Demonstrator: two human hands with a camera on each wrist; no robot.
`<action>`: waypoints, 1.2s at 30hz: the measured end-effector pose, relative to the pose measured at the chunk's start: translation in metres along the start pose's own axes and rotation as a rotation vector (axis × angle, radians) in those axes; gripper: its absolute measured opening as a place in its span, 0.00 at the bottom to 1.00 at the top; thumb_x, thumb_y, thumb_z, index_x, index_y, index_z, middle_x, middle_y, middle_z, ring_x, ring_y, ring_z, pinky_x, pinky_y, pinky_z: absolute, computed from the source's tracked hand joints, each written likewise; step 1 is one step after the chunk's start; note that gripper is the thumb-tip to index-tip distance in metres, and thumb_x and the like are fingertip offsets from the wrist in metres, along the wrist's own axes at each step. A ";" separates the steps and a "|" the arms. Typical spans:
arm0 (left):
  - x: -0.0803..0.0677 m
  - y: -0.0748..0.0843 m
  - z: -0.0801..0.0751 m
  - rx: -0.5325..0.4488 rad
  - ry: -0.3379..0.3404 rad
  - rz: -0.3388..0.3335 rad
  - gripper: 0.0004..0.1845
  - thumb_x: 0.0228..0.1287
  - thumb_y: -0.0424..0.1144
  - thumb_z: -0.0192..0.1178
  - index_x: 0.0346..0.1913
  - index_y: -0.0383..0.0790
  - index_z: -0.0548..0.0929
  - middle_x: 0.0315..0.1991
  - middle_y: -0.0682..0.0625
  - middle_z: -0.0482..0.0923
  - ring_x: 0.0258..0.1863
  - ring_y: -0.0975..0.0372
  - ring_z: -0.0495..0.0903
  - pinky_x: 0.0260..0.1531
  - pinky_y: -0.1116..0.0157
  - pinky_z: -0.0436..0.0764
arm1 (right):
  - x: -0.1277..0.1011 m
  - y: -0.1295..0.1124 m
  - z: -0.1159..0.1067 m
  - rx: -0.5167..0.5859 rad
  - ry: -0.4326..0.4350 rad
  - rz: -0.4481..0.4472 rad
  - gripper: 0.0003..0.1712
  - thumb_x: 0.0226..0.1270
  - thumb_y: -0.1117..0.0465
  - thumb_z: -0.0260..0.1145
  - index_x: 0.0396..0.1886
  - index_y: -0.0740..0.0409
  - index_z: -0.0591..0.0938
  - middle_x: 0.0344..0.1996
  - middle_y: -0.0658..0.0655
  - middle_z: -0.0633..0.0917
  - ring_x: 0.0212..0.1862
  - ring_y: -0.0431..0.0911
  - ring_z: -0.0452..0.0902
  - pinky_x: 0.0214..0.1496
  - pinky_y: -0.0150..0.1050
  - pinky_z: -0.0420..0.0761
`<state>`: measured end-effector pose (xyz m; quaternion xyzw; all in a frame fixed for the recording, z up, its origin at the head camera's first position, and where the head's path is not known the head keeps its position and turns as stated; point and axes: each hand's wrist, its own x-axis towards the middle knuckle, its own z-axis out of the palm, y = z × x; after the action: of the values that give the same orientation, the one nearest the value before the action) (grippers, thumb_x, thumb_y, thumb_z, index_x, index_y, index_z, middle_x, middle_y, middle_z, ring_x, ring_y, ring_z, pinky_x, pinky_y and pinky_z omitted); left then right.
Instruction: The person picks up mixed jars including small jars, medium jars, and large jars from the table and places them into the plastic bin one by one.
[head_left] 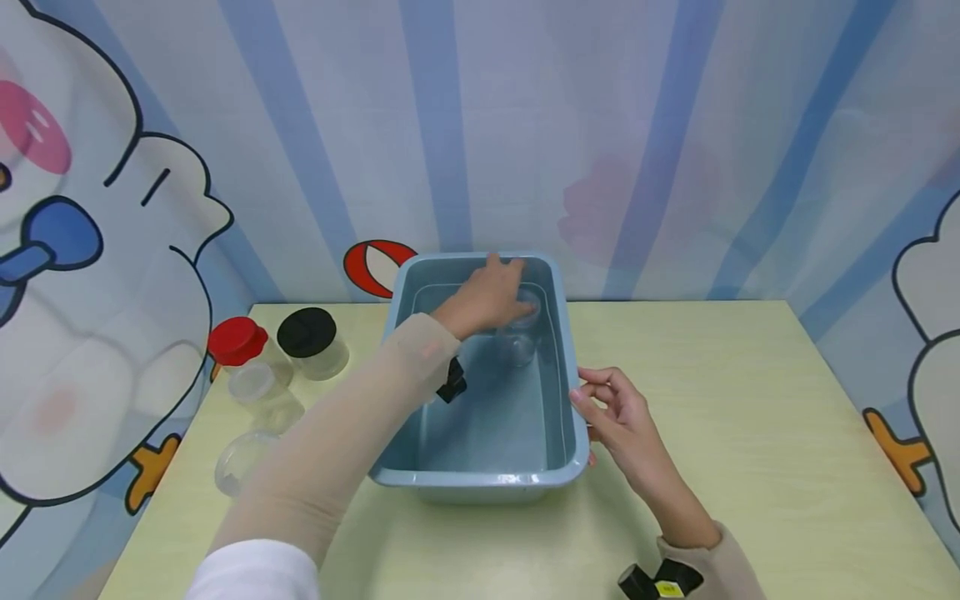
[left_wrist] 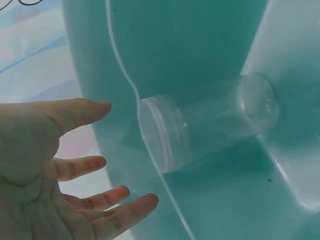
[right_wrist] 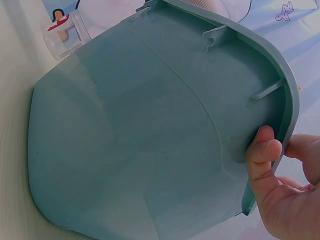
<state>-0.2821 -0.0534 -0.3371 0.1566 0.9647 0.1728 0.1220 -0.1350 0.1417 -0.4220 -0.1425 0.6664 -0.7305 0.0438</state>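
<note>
A light blue plastic basin (head_left: pixel 480 478) stands on the table. Inside it a clear jar (left_wrist: pixel 210 120) lies on its side near the wall, its capped or ringed end towards my left hand in the left wrist view. That left hand (head_left: pixel 487 296) reaches over the far part of the basin, above the jar. Its fingers are spread, with nothing between them and a gap to the jar. At the basin's right side, my right hand (head_left: pixel 622 425) grips the rim, fingertips (right_wrist: pixel 265 142) curled beneath it and thumb on the other side.
Left of the basin are a red-lidded jar (head_left: pixel 238 342), a black-lidded jar (head_left: pixel 307 333), a clear jar with a whitish top (head_left: pixel 262 400) and another clear container (head_left: pixel 243 462) partly behind my left sleeve. A striped cartoon curtain (head_left: pixel 510 150) hangs behind the table (head_left: pixel 712 400).
</note>
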 end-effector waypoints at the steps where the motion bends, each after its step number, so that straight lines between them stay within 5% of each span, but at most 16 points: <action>1: -0.001 0.001 -0.001 0.004 0.007 0.000 0.38 0.73 0.50 0.58 0.77 0.39 0.56 0.75 0.32 0.48 0.67 0.41 0.66 0.59 0.49 0.74 | 0.000 0.000 0.000 -0.001 0.000 0.001 0.21 0.77 0.67 0.57 0.63 0.73 0.66 0.38 0.58 0.81 0.19 0.41 0.75 0.17 0.32 0.76; 8: -0.011 0.005 -0.012 0.007 0.046 0.022 0.37 0.73 0.49 0.59 0.76 0.40 0.58 0.70 0.33 0.56 0.56 0.45 0.74 0.50 0.52 0.79 | -0.001 0.001 0.000 -0.004 0.004 0.002 0.21 0.77 0.67 0.57 0.63 0.73 0.66 0.38 0.58 0.81 0.19 0.41 0.75 0.17 0.33 0.76; 21: -0.028 0.015 -0.028 0.022 0.093 0.078 0.36 0.72 0.51 0.58 0.76 0.41 0.59 0.64 0.37 0.62 0.42 0.54 0.75 0.40 0.59 0.80 | -0.001 0.000 -0.001 -0.005 0.000 -0.006 0.21 0.77 0.67 0.56 0.63 0.74 0.65 0.39 0.59 0.81 0.20 0.40 0.75 0.17 0.33 0.76; 36: -0.038 0.011 -0.037 0.050 0.116 0.088 0.37 0.71 0.51 0.60 0.76 0.42 0.60 0.64 0.38 0.63 0.43 0.55 0.75 0.41 0.60 0.80 | 0.000 0.000 -0.001 -0.023 0.007 0.014 0.22 0.77 0.66 0.58 0.63 0.73 0.66 0.40 0.59 0.81 0.23 0.41 0.77 0.18 0.33 0.77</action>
<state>-0.2544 -0.0672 -0.2925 0.1913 0.9664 0.1628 0.0540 -0.1350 0.1433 -0.4219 -0.1360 0.6759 -0.7230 0.0451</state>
